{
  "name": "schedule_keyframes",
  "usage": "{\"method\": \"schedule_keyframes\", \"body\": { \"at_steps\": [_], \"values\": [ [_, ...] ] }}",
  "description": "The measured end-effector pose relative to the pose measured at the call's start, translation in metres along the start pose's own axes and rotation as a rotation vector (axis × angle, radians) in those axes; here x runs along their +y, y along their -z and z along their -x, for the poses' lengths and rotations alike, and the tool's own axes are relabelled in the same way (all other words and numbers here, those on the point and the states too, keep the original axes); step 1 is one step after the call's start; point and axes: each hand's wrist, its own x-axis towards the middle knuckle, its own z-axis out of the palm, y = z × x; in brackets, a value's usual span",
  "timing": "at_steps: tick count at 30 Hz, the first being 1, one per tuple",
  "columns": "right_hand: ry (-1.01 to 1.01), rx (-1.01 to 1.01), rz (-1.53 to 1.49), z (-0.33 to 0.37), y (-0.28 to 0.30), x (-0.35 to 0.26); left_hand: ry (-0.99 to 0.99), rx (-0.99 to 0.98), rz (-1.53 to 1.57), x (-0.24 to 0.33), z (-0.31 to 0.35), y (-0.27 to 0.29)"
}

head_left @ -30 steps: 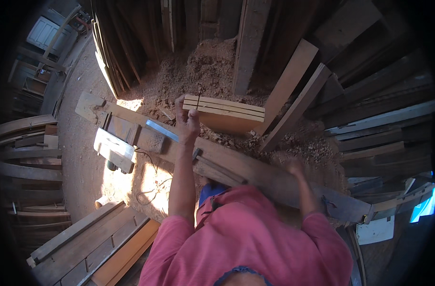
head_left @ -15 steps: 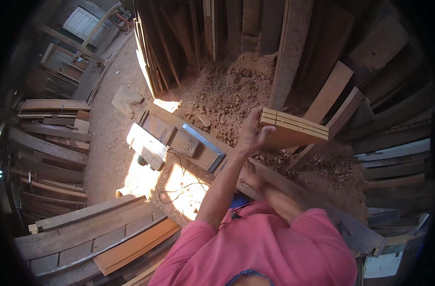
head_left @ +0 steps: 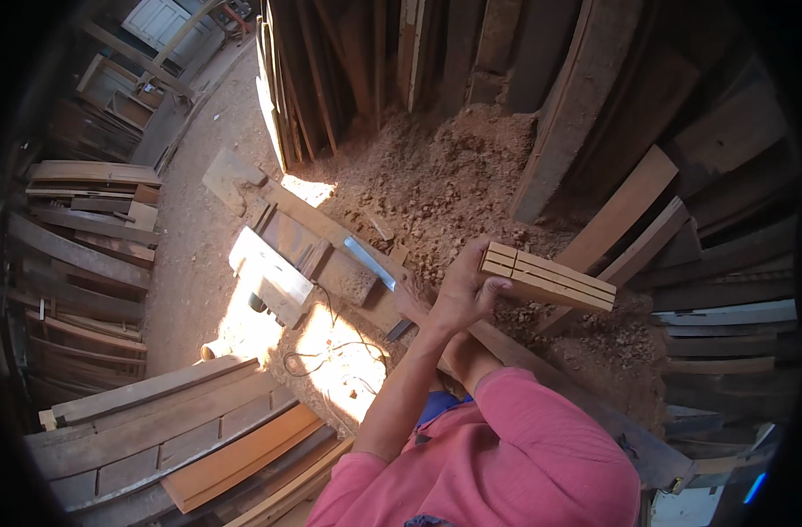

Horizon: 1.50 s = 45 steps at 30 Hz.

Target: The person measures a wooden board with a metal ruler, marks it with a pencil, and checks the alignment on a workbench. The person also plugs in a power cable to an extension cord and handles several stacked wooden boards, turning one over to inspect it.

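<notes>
My left hand [head_left: 467,290] grips a bundle of pale wooden boards [head_left: 550,279] at its near end, thumb along the side. The boards are stacked face to face, with dark seams between them and a dark line across their edges. Crossing beneath my left forearm, my right arm reaches to a steel carpenter's square [head_left: 368,261] on the wooden bench [head_left: 309,209]. My right hand [head_left: 410,295] is closed around the square near its corner, which it hides. Beside the square, a rough wooden block [head_left: 348,279] rests on the bench.
A sunlit white-topped piece [head_left: 265,268] and a looped cable [head_left: 317,353] are at the bench's near side. Wood shavings [head_left: 453,167] cover the ground beyond. Planks [head_left: 585,97] lean at the back and right; an orange board [head_left: 243,457] lies on stacked timber at lower left.
My right hand has moved left and forward from near my body and taken hold of the square. My left hand still holds the boards, now tilted so their edges face up more.
</notes>
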Motion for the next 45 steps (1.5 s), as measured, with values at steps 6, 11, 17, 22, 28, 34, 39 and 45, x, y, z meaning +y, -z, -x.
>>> {"method": "schedule_keyframes", "body": {
  "at_steps": [6, 11, 17, 22, 28, 34, 39, 45],
  "values": [
    [-0.004, -0.044, -0.363, 0.027, 0.029, 0.015, -0.021, 0.038, -0.046, -0.008, -0.02, -0.005],
    [0.055, -0.22, -1.101, 0.179, 0.139, 0.013, 0.096, 0.098, 0.068, -0.031, -0.018, 0.01],
    [0.063, 0.062, -0.636, 0.304, 0.178, 0.178, 0.02, 0.219, 0.333, -0.048, -0.024, -0.022],
    [-0.252, 0.136, -0.811, 0.418, 0.317, 0.203, 0.017, 0.258, 0.429, -0.053, -0.009, -0.025],
    [-0.099, 0.364, -0.49, 0.405, 0.409, 0.169, 0.026, 0.298, 0.438, -0.038, 0.004, -0.035],
    [-0.056, 0.302, -0.237, 0.358, 0.429, 0.159, 0.009, 0.313, 0.384, -0.032, 0.008, -0.044],
    [-0.049, 0.269, -0.169, 0.342, 0.432, 0.154, 0.067, 0.298, 0.382, -0.038, 0.014, -0.039],
    [-0.034, 0.205, -0.133, 0.332, 0.439, 0.157, 0.063, 0.304, 0.399, -0.041, 0.014, -0.041]
  ]
}}
